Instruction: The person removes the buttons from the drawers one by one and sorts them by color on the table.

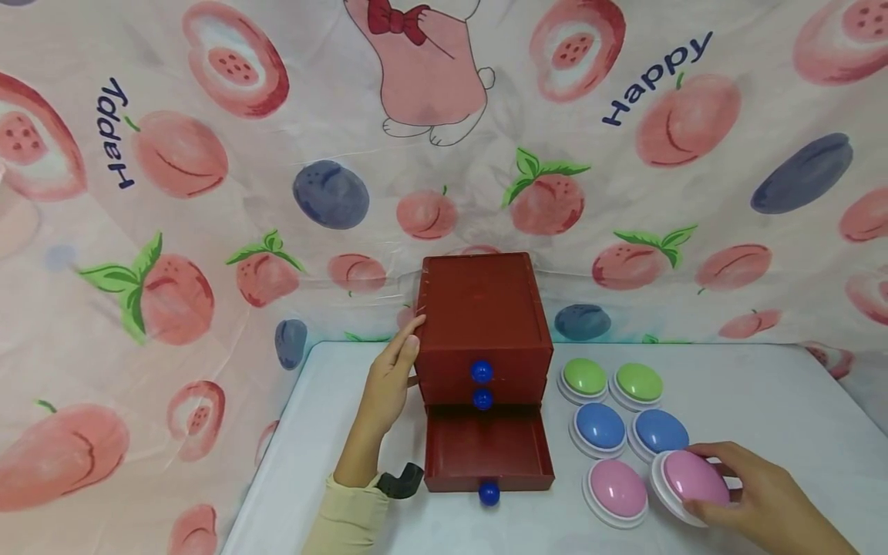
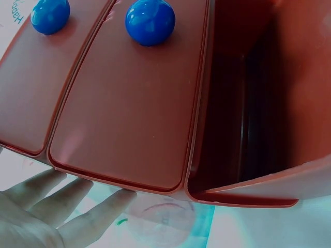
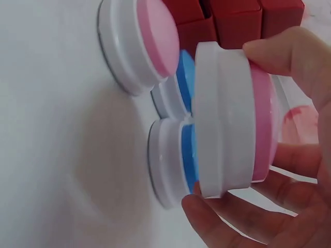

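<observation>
My right hand (image 1: 770, 497) grips a pink dome push button (image 1: 696, 478) with a white base by its rim, thumb on one side and fingers on the other. In the right wrist view this button (image 3: 225, 124) is lifted above the table and tilted. A second pink button (image 1: 618, 489) sits just left of it. My left hand (image 1: 385, 389) rests with straight fingers against the left side of a brown drawer cabinet (image 1: 479, 304). In the left wrist view its fingertips (image 2: 124, 197) meet the cabinet's edge. The bottom drawer (image 1: 486, 455) is pulled out, with nothing in it.
Two blue buttons (image 1: 600, 426) and two green buttons (image 1: 585, 377) stand in pairs to the right of the cabinet. Blue round knobs (image 1: 482, 371) mark the drawer fronts. A fruit-patterned cloth (image 1: 430, 185) hangs behind the white table (image 1: 749, 401).
</observation>
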